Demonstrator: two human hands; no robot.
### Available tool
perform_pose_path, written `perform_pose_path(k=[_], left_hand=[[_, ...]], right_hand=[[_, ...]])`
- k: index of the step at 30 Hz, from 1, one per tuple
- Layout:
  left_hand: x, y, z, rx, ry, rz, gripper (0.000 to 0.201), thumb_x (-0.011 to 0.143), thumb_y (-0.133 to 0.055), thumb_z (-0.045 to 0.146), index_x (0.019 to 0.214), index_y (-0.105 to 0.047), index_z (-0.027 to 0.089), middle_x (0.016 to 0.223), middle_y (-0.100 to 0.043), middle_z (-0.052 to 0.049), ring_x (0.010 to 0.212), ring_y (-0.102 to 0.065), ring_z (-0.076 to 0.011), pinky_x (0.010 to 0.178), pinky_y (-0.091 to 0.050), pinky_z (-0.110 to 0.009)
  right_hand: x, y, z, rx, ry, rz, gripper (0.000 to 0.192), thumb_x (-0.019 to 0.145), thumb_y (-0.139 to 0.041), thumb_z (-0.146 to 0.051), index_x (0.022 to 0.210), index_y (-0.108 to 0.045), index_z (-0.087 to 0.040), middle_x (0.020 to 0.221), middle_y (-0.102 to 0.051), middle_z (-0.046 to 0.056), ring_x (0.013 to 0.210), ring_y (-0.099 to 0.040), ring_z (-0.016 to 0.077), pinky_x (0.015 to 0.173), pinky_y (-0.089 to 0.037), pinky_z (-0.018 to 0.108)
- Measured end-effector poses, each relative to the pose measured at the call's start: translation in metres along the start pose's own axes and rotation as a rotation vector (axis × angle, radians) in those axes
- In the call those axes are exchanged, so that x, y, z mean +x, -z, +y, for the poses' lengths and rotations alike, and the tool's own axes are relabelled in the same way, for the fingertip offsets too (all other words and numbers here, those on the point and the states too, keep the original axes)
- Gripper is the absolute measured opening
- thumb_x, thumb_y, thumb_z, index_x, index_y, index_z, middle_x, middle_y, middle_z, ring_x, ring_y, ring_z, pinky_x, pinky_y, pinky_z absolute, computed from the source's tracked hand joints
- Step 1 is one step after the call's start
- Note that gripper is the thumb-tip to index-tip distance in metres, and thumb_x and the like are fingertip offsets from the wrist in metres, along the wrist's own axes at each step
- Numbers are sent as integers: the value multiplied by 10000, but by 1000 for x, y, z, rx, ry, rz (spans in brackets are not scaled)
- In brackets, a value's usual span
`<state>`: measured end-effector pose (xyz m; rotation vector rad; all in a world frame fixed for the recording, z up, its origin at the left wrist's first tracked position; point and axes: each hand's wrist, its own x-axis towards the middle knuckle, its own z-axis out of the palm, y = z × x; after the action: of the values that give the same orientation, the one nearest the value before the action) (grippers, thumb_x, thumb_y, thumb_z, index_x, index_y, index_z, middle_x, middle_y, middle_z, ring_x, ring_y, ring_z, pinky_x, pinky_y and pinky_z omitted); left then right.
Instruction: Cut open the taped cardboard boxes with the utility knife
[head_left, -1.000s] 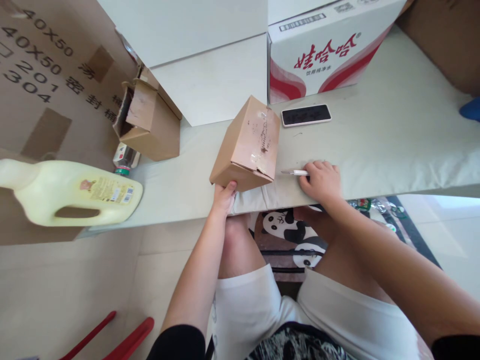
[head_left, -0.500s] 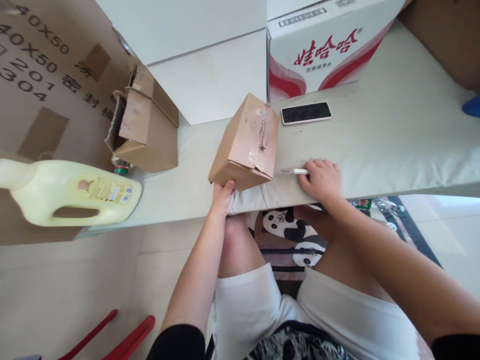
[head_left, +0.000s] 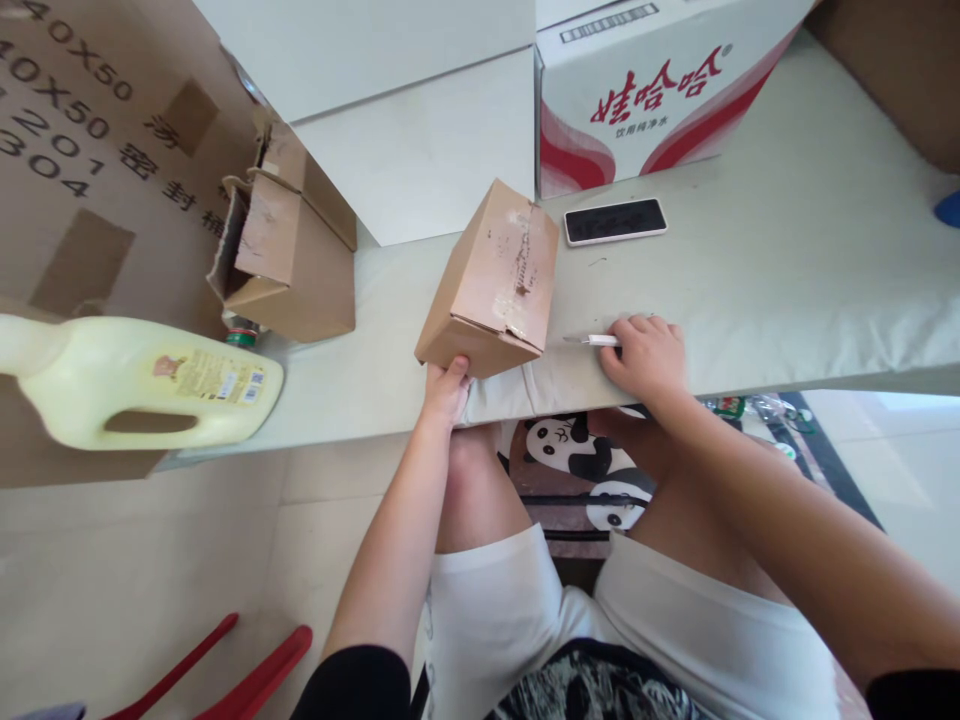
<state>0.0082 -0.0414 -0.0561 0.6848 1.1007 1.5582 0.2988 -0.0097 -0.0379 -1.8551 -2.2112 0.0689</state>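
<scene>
My left hand grips the near bottom edge of a small brown cardboard box, thumb on its near side and the other fingers underneath, mostly hidden. The box is tilted, with worn, scuffed tape along its upper face. To its right, my right hand rests on the covered table, its fingers closed around a white utility knife. The knife's thin blade points left toward the box without touching it. Beyond the knife lies a phone with a dark screen.
White cartons and a red-and-white water carton line the back of the table. At left stand an opened cardboard box and a pale yellow jug. A large printed carton stands behind them.
The view has shifted very slightly. Both hands keep their holds, and the box and knife stay in nearly the same places.
</scene>
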Motion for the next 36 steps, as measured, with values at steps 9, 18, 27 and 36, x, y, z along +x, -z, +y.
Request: perform_pose_path(k=[9,18,27,36], left_hand=[[-1,-2,2,-5,-25,-22,888,435,-950,617,1188,-666,242,993,-787,-68,977,-742,-228,901,-598,-345],[-1,-4,2,-38,-3,5,948,411,-966,596,1234,-654,245,1001,-781,-77,1034,-735,-266,935,-595,-390],[0,-2,3,-19,-7,-14,946,437,-944,637,1236,-637,233,1033,-768,-85,1082,-712,-272,909,-594,-373],[-1,-6,5,-45,-7,-17,906,430,-942,644,1190,-654,242,1072,-767,-95,1100,-709,-275,933,-599,-382]], right_hand=[[0,-1,1,9,3,-4,230,894,-457,-323,919,-645,-194,959,-684,130,953,-532,306,814,-312,418],[-1,1,-1,15,-4,1,242,890,-452,-315,924,-657,-191,953,-681,150,945,-519,319,789,-302,419],[0,-2,2,15,4,2,241,892,-449,-312,929,-653,-189,958,-677,144,963,-518,316,795,-299,419],[0,0,0,-5,-8,4,233,876,-447,-317,906,-643,-194,952,-675,146,953,-526,318,796,-302,422]])
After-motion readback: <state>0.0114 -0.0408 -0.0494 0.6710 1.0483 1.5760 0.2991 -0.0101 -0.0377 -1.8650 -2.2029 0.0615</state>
